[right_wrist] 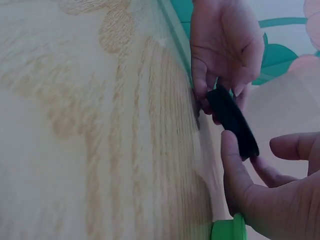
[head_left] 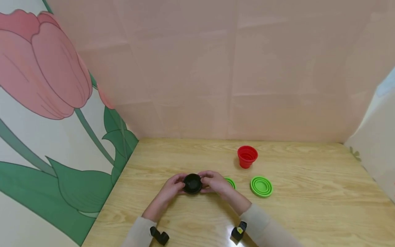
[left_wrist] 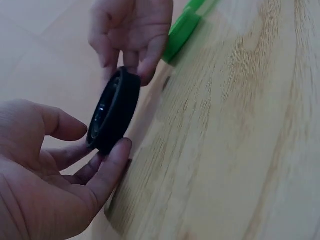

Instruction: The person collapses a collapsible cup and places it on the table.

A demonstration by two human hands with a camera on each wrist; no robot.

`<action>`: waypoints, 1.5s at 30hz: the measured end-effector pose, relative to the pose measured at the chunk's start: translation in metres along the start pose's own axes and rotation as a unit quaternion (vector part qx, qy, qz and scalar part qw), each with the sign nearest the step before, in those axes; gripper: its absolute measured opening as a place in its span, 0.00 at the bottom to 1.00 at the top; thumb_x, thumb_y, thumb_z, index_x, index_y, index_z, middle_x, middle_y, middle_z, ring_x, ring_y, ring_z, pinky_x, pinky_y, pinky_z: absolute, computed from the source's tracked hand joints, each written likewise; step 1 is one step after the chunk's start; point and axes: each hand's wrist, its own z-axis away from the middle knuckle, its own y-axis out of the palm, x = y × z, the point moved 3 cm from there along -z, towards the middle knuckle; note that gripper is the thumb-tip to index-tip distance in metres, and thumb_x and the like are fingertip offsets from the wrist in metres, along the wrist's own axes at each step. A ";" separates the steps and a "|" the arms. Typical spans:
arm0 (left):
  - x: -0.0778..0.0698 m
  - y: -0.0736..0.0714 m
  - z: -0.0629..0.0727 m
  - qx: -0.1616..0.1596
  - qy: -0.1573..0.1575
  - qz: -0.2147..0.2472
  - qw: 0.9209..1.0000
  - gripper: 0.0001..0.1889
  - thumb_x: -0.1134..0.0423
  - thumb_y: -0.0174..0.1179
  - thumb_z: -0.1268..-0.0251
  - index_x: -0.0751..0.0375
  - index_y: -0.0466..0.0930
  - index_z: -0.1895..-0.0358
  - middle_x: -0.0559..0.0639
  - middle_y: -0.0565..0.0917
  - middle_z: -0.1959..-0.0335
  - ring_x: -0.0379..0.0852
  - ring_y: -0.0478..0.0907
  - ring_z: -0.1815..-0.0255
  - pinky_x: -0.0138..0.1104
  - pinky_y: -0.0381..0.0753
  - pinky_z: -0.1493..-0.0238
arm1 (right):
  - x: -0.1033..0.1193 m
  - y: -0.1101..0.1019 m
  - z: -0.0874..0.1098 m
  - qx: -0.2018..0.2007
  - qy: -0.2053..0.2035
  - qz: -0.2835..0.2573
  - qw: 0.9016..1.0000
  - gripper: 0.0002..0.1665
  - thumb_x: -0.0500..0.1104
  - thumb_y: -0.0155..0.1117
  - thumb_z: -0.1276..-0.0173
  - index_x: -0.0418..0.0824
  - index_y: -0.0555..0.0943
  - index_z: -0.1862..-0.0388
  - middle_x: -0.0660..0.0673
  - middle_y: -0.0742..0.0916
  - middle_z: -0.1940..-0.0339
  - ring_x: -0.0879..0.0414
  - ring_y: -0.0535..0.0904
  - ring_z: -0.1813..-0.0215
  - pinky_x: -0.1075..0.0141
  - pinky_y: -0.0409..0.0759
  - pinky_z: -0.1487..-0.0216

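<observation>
Between both hands is a black collapsible cup [head_left: 192, 184], folded down to a low round disc and held over the wooden table. My left hand [head_left: 171, 188] grips its left edge. In the left wrist view, the left fingers [left_wrist: 112, 162] curl under the black rim, with the thumb by its face. On the opposite edge my right hand [head_left: 217, 182] holds the cup; the right wrist view shows a fingertip [right_wrist: 229, 142] against the side. Partly hidden behind the right hand lies a green folded cup [head_left: 230, 183].
A second green folded cup [head_left: 261, 186] lies flat to the right of the right hand. Farther back stands a red collapsible cup [head_left: 247, 156], opened to its height. A pinkish sheet [head_left: 191, 75] hangs behind the table [head_left: 308, 192], and a tulip-patterned wall [head_left: 55, 137] borders its left side.
</observation>
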 end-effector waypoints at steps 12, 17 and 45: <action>-0.007 -0.001 0.003 0.017 -0.007 -0.083 0.996 0.27 0.71 0.52 0.29 0.76 0.64 0.29 0.70 0.75 0.39 0.60 0.77 0.42 0.47 0.85 0.48 | -0.002 0.006 0.003 0.003 -0.010 0.033 0.999 0.28 0.33 0.55 0.28 0.24 0.69 0.30 0.26 0.78 0.37 0.43 0.80 0.42 0.49 0.83 0.41; -0.012 0.000 0.004 0.019 -0.017 -0.103 0.994 0.27 0.69 0.52 0.27 0.75 0.63 0.28 0.70 0.75 0.38 0.60 0.78 0.41 0.47 0.85 0.48 | 0.005 0.006 0.011 0.004 -0.011 0.050 0.999 0.28 0.34 0.56 0.27 0.27 0.70 0.31 0.27 0.77 0.35 0.38 0.77 0.36 0.46 0.80 0.38; -0.067 0.062 -0.019 -0.010 0.225 -0.342 0.912 0.28 0.58 0.58 0.25 0.57 0.65 0.25 0.58 0.63 0.24 0.57 0.60 0.24 0.54 0.73 0.32 | 0.048 -0.073 0.056 -0.088 -0.391 0.346 0.848 0.24 0.34 0.63 0.27 0.37 0.76 0.33 0.38 0.80 0.33 0.43 0.76 0.32 0.43 0.77 0.36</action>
